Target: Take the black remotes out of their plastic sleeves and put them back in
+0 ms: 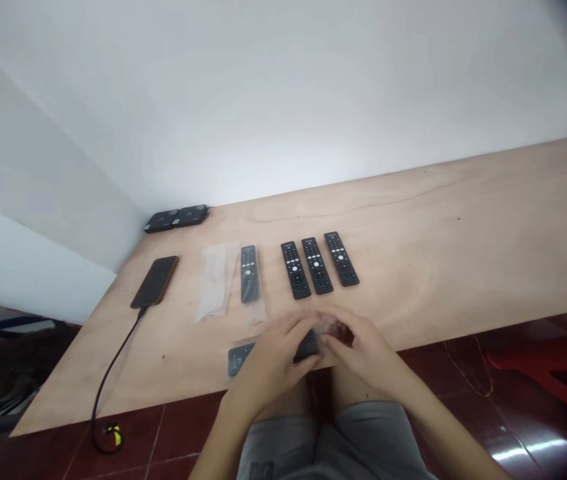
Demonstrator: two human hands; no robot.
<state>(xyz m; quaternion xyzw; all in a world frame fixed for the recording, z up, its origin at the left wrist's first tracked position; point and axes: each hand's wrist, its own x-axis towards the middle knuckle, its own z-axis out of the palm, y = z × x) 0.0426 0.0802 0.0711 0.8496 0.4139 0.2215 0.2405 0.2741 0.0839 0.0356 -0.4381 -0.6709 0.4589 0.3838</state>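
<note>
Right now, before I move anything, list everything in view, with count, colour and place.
bare remotes: three, black, mid-table
sleeved remote: one, black, in clear plastic, left of those
flat sleeve: one, whitish, left of that
half-hidden remote: one, dark, near edge
phone: one, dark, table's left
cable: one, black, from phone past table edge
flat boxes: two, black, far left corner
table: one, light wood
wall: whitish, behind
floor: dark red, below
red object: one, lower right, unclear
left hand: one, bare, on half-hidden remote
right hand: one, bare, beside it
shorts: grey, bottom
</note>
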